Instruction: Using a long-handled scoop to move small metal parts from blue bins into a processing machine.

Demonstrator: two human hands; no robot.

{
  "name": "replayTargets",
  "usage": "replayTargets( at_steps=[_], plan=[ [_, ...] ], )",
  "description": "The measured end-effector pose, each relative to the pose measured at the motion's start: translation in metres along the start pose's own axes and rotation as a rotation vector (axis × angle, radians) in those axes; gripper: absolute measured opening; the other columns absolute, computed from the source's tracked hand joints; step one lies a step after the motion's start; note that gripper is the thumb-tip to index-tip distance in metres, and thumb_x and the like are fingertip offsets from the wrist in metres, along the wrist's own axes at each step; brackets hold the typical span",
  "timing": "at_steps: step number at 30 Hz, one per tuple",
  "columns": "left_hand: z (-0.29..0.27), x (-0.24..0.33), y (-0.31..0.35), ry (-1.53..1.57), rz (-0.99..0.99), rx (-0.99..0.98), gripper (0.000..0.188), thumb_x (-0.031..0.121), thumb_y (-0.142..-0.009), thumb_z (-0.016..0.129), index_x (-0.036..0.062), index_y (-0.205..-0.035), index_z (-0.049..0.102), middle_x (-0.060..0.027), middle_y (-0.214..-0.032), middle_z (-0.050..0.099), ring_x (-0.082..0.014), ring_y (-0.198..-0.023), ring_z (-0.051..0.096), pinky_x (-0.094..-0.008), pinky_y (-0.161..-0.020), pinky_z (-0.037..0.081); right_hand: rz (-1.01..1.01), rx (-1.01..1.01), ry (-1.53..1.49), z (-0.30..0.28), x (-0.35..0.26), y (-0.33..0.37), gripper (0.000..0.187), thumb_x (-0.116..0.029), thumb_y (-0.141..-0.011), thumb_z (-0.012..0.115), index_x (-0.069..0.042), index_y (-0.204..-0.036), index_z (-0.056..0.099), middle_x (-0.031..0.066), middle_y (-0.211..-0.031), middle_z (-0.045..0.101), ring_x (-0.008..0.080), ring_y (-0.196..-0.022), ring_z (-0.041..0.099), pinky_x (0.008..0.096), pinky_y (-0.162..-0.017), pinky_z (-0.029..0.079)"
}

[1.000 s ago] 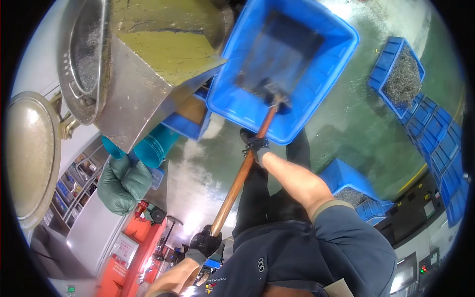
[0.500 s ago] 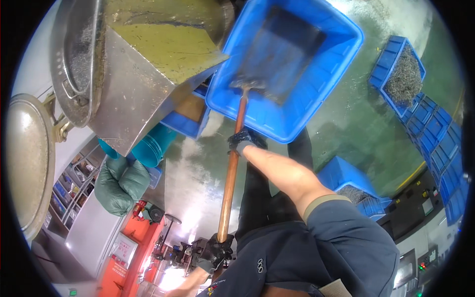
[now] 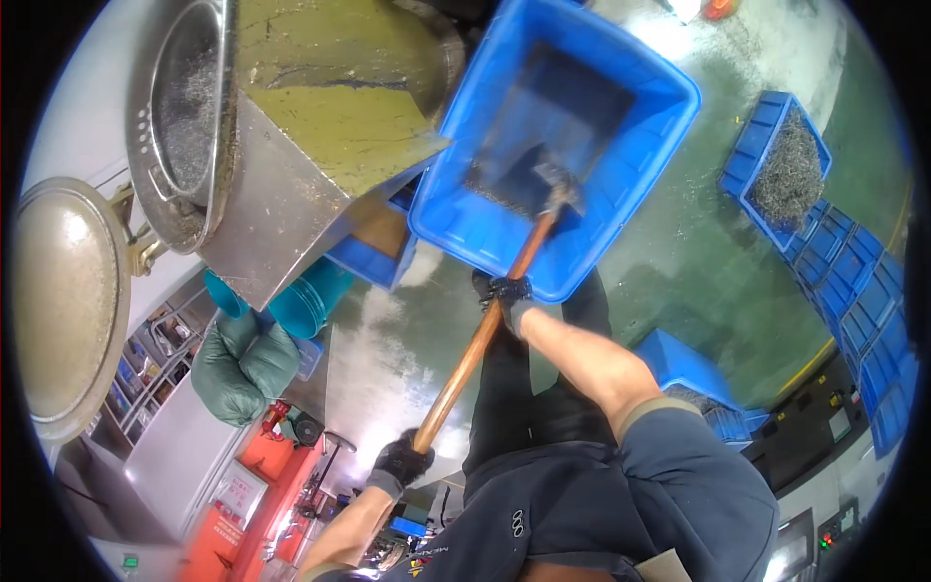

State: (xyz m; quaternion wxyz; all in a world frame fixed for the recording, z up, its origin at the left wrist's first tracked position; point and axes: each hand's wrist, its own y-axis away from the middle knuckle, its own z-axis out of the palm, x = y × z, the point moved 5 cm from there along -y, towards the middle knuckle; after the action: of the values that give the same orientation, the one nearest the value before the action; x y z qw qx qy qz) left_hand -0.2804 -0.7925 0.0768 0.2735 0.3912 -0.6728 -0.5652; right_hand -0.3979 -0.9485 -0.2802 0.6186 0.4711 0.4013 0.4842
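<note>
A shovel with a reddish-brown wooden handle [image 3: 468,367] slants across the middle. Its metal head [image 3: 558,184] rests inside a large blue plastic tub [image 3: 432,209], near the right part of the tub floor. My gloved right hand [image 3: 506,293] is closed around the shaft just outside the tub's near rim. Lower down, my gloved left hand [image 3: 402,460] is wrapped round the handle's end. Dark residue and small bits lie on the tub floor, and part of the blade is hard to make out there.
A metal machine with a yellow-green chute [image 3: 335,116] overhangs the tub's left side. Teal buckets [image 3: 310,299] and a green sack [image 3: 242,369] stand below it. On the right are a blue crate of metal bits [image 3: 787,179] and stacked blue crates [image 3: 853,262].
The shovel head has swung right inside the tub and come nearer to me. My right hand moved right, and my left hand moved slightly left and up, both still gripping the handle.
</note>
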Motion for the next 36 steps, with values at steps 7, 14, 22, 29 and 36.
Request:
replayTargets(
  at_steps=[7,14,22,29,36],
  plan=[
    [-0.062,0.070,-0.012,-0.211,0.118,0.271,0.036,0.033,-0.083,0.056,0.0117,-0.111,0.053,-0.0187,-0.083,0.066,-0.0383,-0.078,0.064,-0.0486,-0.069,0.051,0.481,-0.482,-0.111,0.082,0.012,0.223,0.022,-0.007,-0.087,0.059,0.001,-0.108,0.057,0.0131,-0.095,0.064,0.0261,-0.090,0.062,0.0389,-0.085,0.052],
    [-0.086,-0.008,0.079,-0.274,0.028,0.368,0.024,0.026,-0.082,0.054,0.0146,-0.103,0.057,-0.0157,-0.078,0.065,-0.0362,-0.074,0.064,-0.0478,-0.068,0.050,0.261,-0.658,0.737,0.039,-0.081,0.222,0.020,-0.015,-0.092,0.051,-0.006,-0.107,0.061,0.0081,-0.089,0.067,0.0181,-0.081,0.065,0.0325,-0.074,0.054],
    [-0.134,-0.148,0.140,-0.331,0.023,0.267,0.036,0.026,-0.077,0.056,0.0150,-0.111,0.061,-0.0164,-0.096,0.067,-0.0339,-0.089,0.064,-0.0442,-0.080,0.049,-0.368,0.250,0.462,-0.159,-0.210,0.201,0.032,-0.033,-0.093,0.047,-0.008,-0.108,0.060,0.0096,-0.090,0.067,0.0221,-0.079,0.064,0.0347,-0.068,0.050],
    [-0.179,-0.280,0.152,-0.454,0.062,0.421,0.041,0.030,-0.079,0.056,0.0158,-0.118,0.059,-0.0174,-0.109,0.064,-0.0324,-0.100,0.061,-0.0391,-0.086,0.049,-0.071,0.214,0.405,-0.411,-0.075,0.190,0.028,-0.039,-0.092,0.043,-0.014,-0.097,0.056,0.0104,-0.089,0.062,0.0236,-0.064,0.055,0.0366,-0.055,0.041],
    [-0.195,-0.335,0.097,-0.532,-0.028,0.478,0.031,0.022,-0.075,0.060,0.0124,-0.103,0.068,-0.0163,-0.104,0.066,-0.0323,-0.096,0.064,-0.0396,-0.083,0.050,0.077,0.250,0.883,-0.392,0.058,0.218,0.044,-0.046,-0.095,0.031,-0.021,-0.127,0.049,0.0019,-0.126,0.052,0.0213,-0.114,0.048,0.0445,-0.092,0.041]
  ],
)
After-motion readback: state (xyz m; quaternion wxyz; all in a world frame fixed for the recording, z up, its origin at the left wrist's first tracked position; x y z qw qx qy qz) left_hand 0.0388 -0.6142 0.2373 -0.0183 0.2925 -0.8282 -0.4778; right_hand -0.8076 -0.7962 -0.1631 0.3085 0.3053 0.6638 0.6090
